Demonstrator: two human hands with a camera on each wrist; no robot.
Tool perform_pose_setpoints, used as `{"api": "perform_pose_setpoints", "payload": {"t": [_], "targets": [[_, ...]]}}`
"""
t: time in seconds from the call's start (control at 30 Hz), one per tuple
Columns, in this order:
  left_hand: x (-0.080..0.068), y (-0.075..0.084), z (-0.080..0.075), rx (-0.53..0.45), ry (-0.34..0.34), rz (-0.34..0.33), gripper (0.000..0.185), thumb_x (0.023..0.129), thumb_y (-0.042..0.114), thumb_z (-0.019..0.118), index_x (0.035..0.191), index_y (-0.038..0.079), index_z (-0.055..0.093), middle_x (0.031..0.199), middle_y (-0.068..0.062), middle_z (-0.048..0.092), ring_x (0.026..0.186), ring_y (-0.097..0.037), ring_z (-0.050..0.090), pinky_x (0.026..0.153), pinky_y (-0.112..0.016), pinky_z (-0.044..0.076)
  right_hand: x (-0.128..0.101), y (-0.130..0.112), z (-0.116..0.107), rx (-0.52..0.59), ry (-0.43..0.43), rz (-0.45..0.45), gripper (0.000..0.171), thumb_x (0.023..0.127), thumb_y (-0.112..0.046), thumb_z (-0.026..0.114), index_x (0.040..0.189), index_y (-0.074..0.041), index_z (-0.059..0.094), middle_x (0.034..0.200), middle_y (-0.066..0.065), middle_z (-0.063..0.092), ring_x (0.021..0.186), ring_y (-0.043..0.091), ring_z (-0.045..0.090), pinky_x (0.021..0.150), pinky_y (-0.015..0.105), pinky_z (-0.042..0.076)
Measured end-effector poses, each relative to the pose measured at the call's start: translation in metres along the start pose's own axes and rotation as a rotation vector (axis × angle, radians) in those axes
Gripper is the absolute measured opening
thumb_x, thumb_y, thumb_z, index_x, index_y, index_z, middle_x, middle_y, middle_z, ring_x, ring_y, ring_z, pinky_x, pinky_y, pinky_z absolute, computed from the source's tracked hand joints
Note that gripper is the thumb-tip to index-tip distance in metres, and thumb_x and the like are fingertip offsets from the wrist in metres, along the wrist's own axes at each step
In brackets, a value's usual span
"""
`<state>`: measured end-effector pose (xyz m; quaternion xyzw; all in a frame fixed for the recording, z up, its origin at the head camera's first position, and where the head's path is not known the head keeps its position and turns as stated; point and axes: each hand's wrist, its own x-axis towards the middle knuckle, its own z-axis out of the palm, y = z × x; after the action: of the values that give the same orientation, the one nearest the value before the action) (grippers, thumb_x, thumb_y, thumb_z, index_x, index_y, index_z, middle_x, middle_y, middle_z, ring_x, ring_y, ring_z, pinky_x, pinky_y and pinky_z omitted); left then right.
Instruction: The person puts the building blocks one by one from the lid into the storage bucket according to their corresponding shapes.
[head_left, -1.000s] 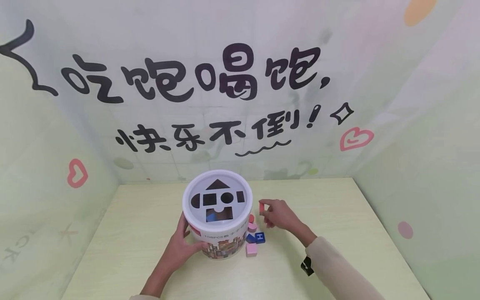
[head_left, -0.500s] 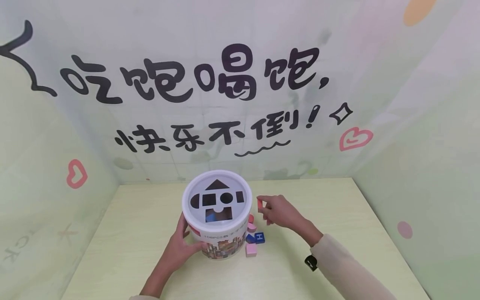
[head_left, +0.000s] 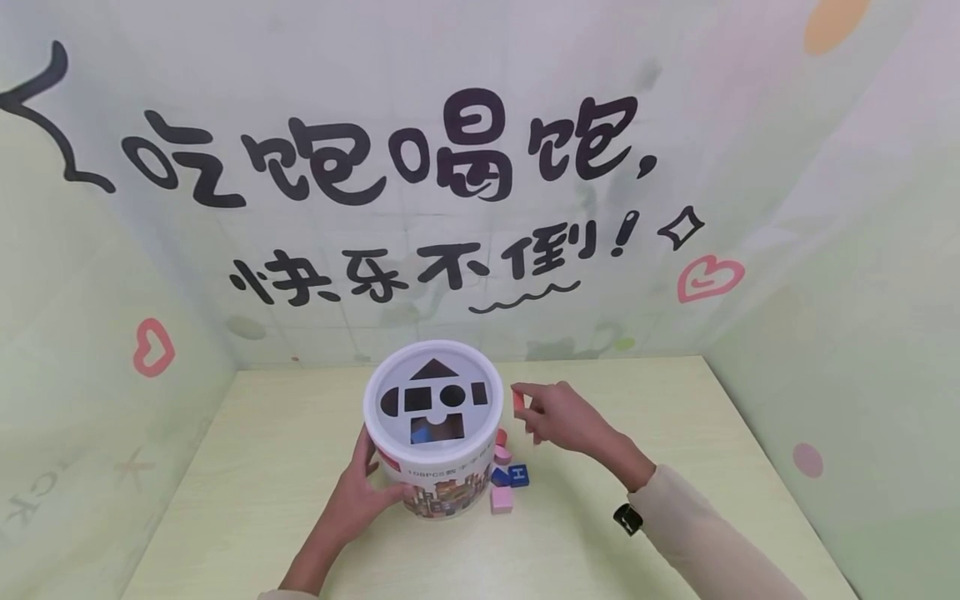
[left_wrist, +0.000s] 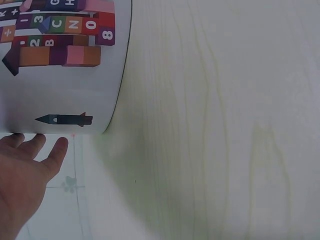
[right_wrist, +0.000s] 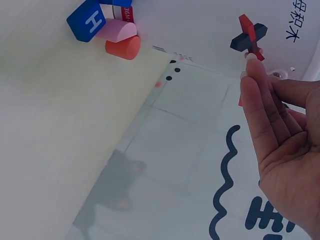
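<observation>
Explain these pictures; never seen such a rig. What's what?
No robot here: these are a person's bare hands. One camera is worn on the head, looking forward and down; each wrist carries another, aimed at that hand's work.

The left hand holds the side of a printed tub, whose lid has shaped holes. The right hand, just right of the tub, pinches a small red piece; in the right wrist picture its fingers mostly hide it.

On the table, beside the tub, lie a blue block marked H, a pink block and a few other blocks. The left wrist picture shows mainly table and tub.
</observation>
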<state>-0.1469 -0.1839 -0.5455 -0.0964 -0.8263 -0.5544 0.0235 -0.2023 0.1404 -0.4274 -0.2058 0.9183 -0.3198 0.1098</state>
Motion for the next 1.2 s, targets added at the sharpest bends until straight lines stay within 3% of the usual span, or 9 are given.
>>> {"api": "perform_pose_setpoints", "payload": {"t": [0.17, 0.67, 0.97, 1.2], "targets": [[0.001, -0.001, 0.000, -0.003, 0.000, 0.006, 0.122, 0.071, 0.021, 0.088, 0.155, 0.040, 0.002, 0.160, -0.010, 0.024, 0.144, -0.040, 0.027, 0.106, -0.061, 0.039, -0.001, -0.009, -0.007, -0.018, 0.023, -0.056, 0.036, 0.097, -0.021, 0.062, 0.132, -0.016, 0.060, 0.065, -0.011, 0.064, 0.053, 0.007, 0.061, 0.052, 0.025, 0.054], [0.000, 0.000, 0.000, -0.003, -0.007, -0.009, 0.122, 0.071, 0.025, 0.088, 0.155, 0.041, 0.001, 0.160, -0.009, 0.024, 0.143, -0.039, 0.028, 0.107, -0.061, 0.039, 0.000, -0.025, -0.016, -0.023, 0.068, -0.099, 0.034, 0.097, -0.024, 0.061, 0.131, -0.021, 0.062, 0.064, -0.013, 0.064, 0.054, 0.005, 0.061, 0.051, 0.026, 0.053], [0.001, -0.001, -0.001, 0.007, -0.013, 0.004, 0.122, 0.072, 0.023, 0.087, 0.156, 0.039, 0.001, 0.161, -0.010, 0.023, 0.143, -0.042, 0.027, 0.106, -0.062, 0.039, -0.001, -0.029, -0.019, -0.034, 0.094, -0.130, 0.034, 0.097, -0.023, 0.061, 0.131, -0.022, 0.061, 0.068, -0.014, 0.066, 0.054, 0.003, 0.060, 0.049, 0.025, 0.052], [0.001, 0.000, 0.000, -0.001, -0.010, -0.015, 0.122, 0.071, 0.025, 0.088, 0.155, 0.041, 0.000, 0.161, -0.009, 0.023, 0.144, -0.040, 0.027, 0.106, -0.061, 0.039, 0.000, -0.032, -0.024, -0.016, 0.103, -0.137, 0.035, 0.096, -0.021, 0.062, 0.131, -0.016, 0.061, 0.069, -0.011, 0.067, 0.054, 0.004, 0.061, 0.049, 0.026, 0.052]]}}
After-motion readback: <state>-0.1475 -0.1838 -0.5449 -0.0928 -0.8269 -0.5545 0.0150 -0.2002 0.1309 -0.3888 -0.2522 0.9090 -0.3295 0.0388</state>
